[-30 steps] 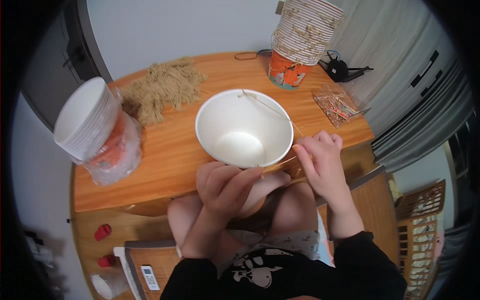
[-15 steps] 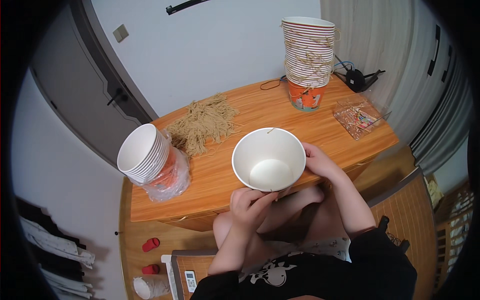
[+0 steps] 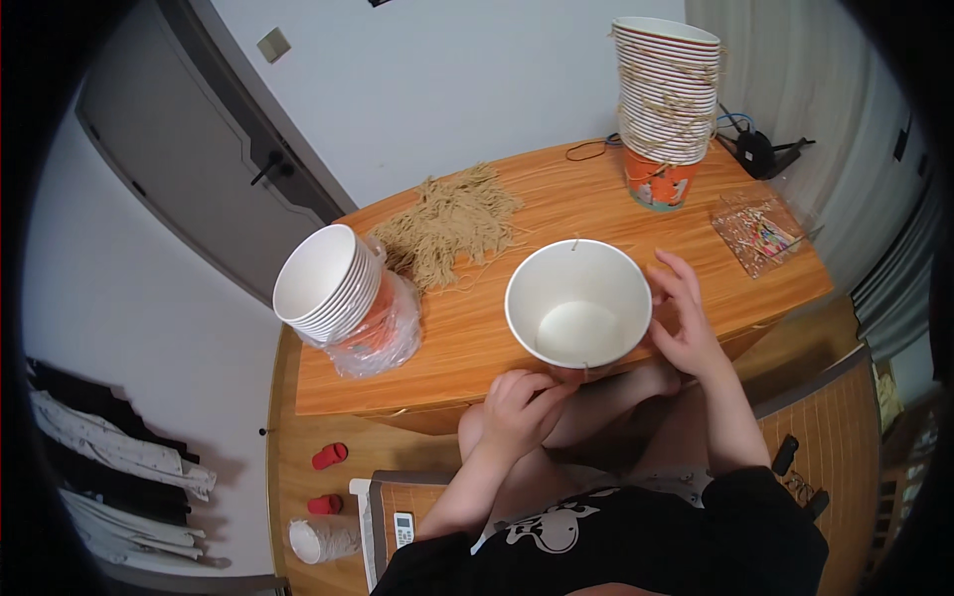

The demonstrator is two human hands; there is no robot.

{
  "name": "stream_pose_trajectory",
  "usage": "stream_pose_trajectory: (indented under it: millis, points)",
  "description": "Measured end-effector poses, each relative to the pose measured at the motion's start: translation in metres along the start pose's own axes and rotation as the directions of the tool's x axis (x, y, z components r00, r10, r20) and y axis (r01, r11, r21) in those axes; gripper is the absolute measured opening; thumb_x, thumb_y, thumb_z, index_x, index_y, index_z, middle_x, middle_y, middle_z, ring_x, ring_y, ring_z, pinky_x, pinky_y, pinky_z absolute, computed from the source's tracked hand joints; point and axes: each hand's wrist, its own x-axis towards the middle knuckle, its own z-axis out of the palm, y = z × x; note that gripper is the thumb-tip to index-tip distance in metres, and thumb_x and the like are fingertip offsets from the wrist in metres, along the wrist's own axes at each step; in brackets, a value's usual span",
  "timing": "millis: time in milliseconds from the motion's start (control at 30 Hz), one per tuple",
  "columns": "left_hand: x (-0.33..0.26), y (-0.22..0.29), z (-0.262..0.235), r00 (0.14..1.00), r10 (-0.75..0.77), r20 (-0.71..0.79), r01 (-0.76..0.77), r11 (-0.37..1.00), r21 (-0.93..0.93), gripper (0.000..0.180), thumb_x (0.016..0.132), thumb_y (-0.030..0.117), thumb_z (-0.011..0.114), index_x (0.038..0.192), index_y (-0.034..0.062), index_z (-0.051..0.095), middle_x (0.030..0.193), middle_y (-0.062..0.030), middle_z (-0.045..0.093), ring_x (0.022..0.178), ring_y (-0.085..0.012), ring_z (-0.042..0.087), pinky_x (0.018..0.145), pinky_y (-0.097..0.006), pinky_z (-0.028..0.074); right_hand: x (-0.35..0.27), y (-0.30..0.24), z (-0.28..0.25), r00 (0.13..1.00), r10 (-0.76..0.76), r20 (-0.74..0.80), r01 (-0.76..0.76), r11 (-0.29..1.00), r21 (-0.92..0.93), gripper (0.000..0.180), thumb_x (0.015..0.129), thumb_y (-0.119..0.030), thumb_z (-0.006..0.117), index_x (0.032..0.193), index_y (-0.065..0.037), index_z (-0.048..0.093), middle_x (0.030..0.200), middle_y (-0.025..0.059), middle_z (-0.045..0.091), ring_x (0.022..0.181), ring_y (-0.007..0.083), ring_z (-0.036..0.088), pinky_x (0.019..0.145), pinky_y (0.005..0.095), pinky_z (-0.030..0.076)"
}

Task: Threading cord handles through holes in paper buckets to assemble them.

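Note:
A white-lined paper bucket [image 3: 578, 333] stands at the near edge of the wooden table, its mouth facing up at me. A short bit of cord shows at its far rim and another at the near rim. My left hand [image 3: 522, 409] is at the bucket's near side, below the rim, fingers bent and thumb pressed toward them. Whatever lies between those fingertips is hidden. On the bucket's right, my right hand [image 3: 686, 316] has its fingers spread beside the wall, gripping nothing; whether it touches the bucket is hard to tell.
A tall stack of corded buckets [image 3: 668, 99] rises at the back right, near a clear box of small sticks [image 3: 763, 230]. Tan cords [image 3: 452, 223] lie heaped at the back left. Plastic-wrapped buckets [image 3: 343, 298] lean at the left. Red slippers [image 3: 328, 456] are on the floor.
My right hand has loosened from the bucket's side and spread its fingers. The left hand has slipped slightly lower from the near rim. The whole view has shifted, moving everything rightward in it.

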Motion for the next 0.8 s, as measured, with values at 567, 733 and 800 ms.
stream_pose_trajectory:
  millis: [567, 733, 800]
  points:
    - [-0.197, -0.001, 0.014, 0.773, -0.628, 0.085, 0.611, 0.774, 0.165, 0.054, 0.082, 0.034, 0.074, 0.131, 0.0160, 0.062, 0.138, -0.0164, 0.055, 0.126, -0.0385, 0.051, 0.105, -0.052, 0.040, 0.252, -0.080, -0.173, 0.854, -0.521, 0.016, 0.383, 0.605, -0.698, 0.016, 0.099, -0.011, 0.059, 0.112, -0.003, 0.064, 0.101, 0.0041, 0.064, 0.091, 0.0139, 0.058, 0.079, 0.0285, 0.048]
    - [-0.206, -0.008, 0.024, 0.807, -0.560, 0.187, 0.454, 0.792, 0.409, 0.043, 0.082, 0.031, 0.071, 0.123, 0.0221, 0.066, 0.137, -0.0062, 0.058, 0.129, -0.0360, 0.050, 0.107, -0.059, 0.035, 0.355, -0.029, -0.187, 0.845, -0.529, -0.077, 0.342, 0.645, -0.683, 0.012, 0.092, -0.012, 0.061, 0.097, -0.001, 0.061, 0.086, 0.0124, 0.059, 0.078, 0.0231, 0.057, 0.070, 0.0362, 0.047]
    - [-0.213, -0.011, 0.025, 0.814, -0.553, 0.179, 0.470, 0.807, 0.356, 0.040, 0.082, 0.030, 0.071, 0.121, 0.0226, 0.067, 0.137, -0.0051, 0.058, 0.130, -0.0356, 0.049, 0.108, -0.058, 0.034, 0.368, -0.005, -0.202, 0.913, -0.408, -0.024, 0.283, 0.673, -0.683, 0.017, 0.097, -0.014, 0.059, 0.107, -0.002, 0.062, 0.095, 0.0086, 0.062, 0.087, 0.0186, 0.058, 0.075, 0.0328, 0.048]
